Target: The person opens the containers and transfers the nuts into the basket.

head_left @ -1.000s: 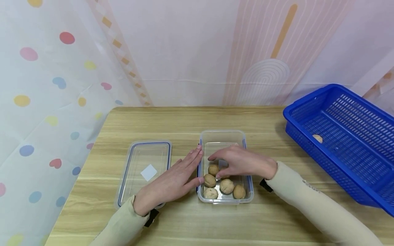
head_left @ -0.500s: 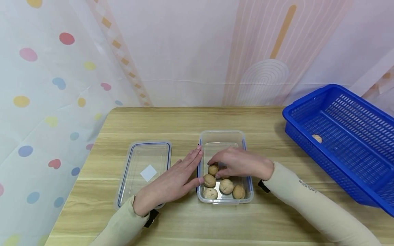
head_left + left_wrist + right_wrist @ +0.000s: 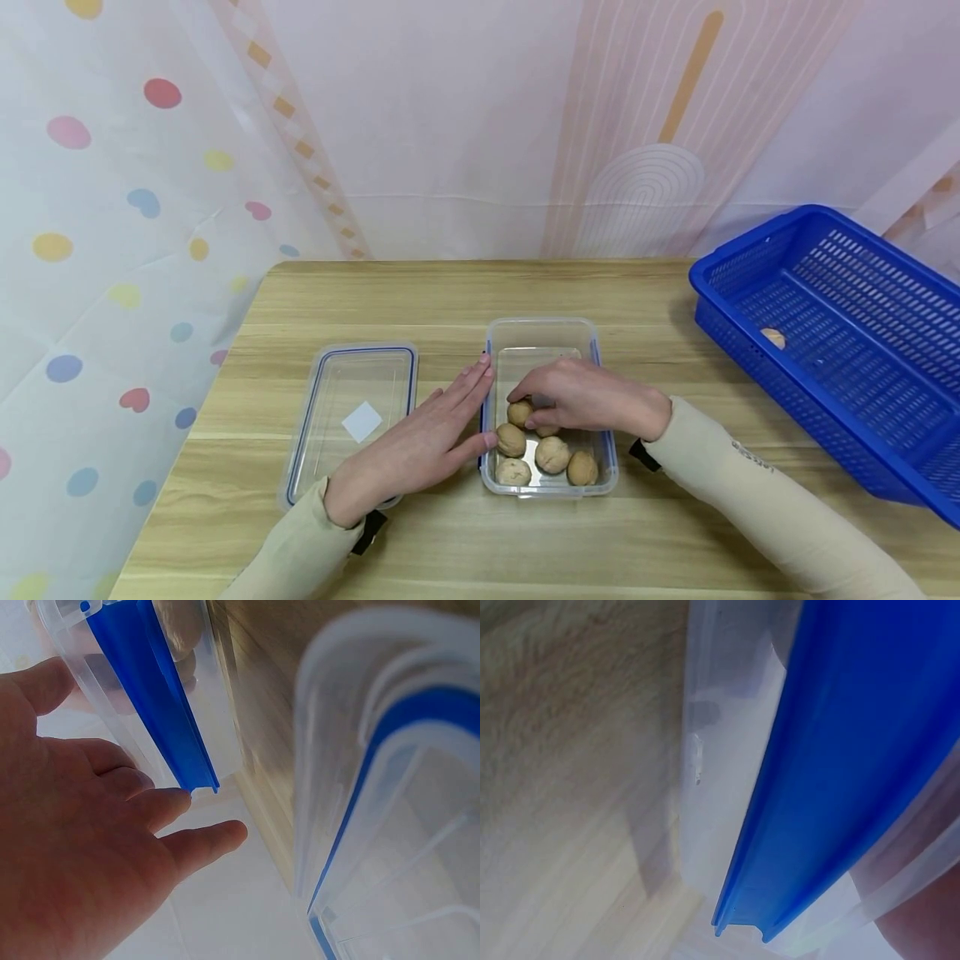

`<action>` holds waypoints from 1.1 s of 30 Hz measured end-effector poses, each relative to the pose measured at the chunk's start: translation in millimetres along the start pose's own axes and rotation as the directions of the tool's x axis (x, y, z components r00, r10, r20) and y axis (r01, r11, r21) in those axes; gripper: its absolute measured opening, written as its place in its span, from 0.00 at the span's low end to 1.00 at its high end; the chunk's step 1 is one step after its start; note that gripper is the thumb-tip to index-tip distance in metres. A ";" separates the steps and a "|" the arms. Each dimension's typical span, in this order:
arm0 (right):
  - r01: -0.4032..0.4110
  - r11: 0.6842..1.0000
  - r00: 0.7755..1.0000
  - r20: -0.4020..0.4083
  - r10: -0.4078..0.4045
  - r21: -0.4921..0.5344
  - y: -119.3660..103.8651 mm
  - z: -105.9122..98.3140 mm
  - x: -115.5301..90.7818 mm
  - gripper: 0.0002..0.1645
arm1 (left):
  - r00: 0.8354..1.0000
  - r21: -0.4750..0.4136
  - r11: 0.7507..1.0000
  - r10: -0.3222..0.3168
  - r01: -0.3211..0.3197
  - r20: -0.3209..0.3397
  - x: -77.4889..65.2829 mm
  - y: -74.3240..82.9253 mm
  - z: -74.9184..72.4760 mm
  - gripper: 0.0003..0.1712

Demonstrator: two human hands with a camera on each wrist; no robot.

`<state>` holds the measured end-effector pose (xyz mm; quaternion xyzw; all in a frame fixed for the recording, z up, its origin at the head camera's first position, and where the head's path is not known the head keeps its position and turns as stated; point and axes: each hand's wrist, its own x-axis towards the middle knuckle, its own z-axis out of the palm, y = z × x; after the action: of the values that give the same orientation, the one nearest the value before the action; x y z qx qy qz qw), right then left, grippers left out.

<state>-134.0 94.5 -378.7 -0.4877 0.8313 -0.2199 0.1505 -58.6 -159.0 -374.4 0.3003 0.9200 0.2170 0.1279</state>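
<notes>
A clear plastic container (image 3: 551,329) with blue side latches holds several walnuts, among them a pale one (image 3: 513,472) in the near left corner. My right hand (image 3: 596,398) reaches in over the right wall; its thumb and fingertips pinch a walnut (image 3: 519,414). Another walnut is partly hidden beneath that hand. My left hand (image 3: 420,446) lies with extended fingers along the container's left side, thumb at the rim. In the left wrist view, the fingertips are right by the hanging blue latch (image 3: 154,697). The right wrist view shows the other blue latch (image 3: 832,765) close up.
The container's lid (image 3: 367,367), with a blue seal and a white square label (image 3: 362,422), lies on the wooden table (image 3: 450,292) to the left, partly under my left forearm. At the right stands a blue perforated basket (image 3: 802,367) with a walnut (image 3: 774,337) inside.
My right hand's fingertips have come down and closed in on the walnut between them and the thumb. My left hand, the container, the lid and the basket stay where they were.
</notes>
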 end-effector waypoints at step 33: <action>0.035 0.999 0.958 -0.285 -0.023 0.040 -7.4 -21.7 -49.9 0.22 | 1.000 0.002 1.000 0.003 -0.003 -0.004 0.0 -0.3 0.7 0.45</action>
<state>-114.7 139.8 -354.5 -0.4597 0.8319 -0.3085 0.0372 -58.5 -159.0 -375.1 0.3014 0.9200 0.2166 0.1256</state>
